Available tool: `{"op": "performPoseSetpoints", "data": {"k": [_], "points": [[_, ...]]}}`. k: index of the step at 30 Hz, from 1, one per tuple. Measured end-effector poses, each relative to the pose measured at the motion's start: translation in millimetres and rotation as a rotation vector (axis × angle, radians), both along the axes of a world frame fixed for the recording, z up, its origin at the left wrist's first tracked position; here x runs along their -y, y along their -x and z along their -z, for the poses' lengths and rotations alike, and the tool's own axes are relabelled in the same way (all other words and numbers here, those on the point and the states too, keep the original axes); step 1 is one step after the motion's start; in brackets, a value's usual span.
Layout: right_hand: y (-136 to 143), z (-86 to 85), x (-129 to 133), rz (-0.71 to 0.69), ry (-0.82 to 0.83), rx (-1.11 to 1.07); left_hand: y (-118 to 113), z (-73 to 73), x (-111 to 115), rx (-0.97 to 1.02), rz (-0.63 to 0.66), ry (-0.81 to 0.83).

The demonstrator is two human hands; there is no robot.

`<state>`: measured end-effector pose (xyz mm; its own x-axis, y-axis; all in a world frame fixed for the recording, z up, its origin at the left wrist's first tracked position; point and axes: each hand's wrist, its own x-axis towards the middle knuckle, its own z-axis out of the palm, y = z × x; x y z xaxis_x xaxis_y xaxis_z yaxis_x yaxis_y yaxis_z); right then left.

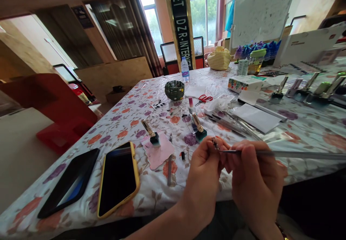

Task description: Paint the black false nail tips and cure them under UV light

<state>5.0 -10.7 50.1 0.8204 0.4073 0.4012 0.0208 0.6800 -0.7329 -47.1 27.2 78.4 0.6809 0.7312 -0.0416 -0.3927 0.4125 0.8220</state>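
Observation:
Near the table's front edge, my left hand [204, 177] is closed, pinching a small black-and-white patterned piece [215, 143] between thumb and fingertips. My right hand [255, 182] grips a thin brush [292, 155], whose dark tip points left and reaches the patterned piece. The two hands are side by side, with their fingertips close together. Just behind my left hand stands a dark green bottle with a gold cap [199, 128]. A similar bottle [154, 138] stands on a pink sheet [162, 152] to the left. A small black piece [183, 156] lies between the pink sheet and my left hand.
Two phones, one black [71, 182] and one yellow-cased [136, 175], lie at the left. Farther back are a green basket [174, 90], red scissors [205, 98] and a water bottle [185, 70]. Brushes, a white box [244, 83] and several polish bottles fill the right side.

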Motion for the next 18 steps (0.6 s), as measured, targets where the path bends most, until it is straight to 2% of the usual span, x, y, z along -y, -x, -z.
{"op": "performPoseSetpoints", "data": {"k": [5, 18], "points": [[-0.1, -1.8, 0.3, -0.089, 0.004, -0.065, -0.1, -1.3, 0.2, -0.023, -0.022, -0.006], [0.0, 0.2, 0.0, -0.115, 0.037, -0.092, -0.1, 2.5, -0.8, -0.049, -0.040, 0.002]]}}
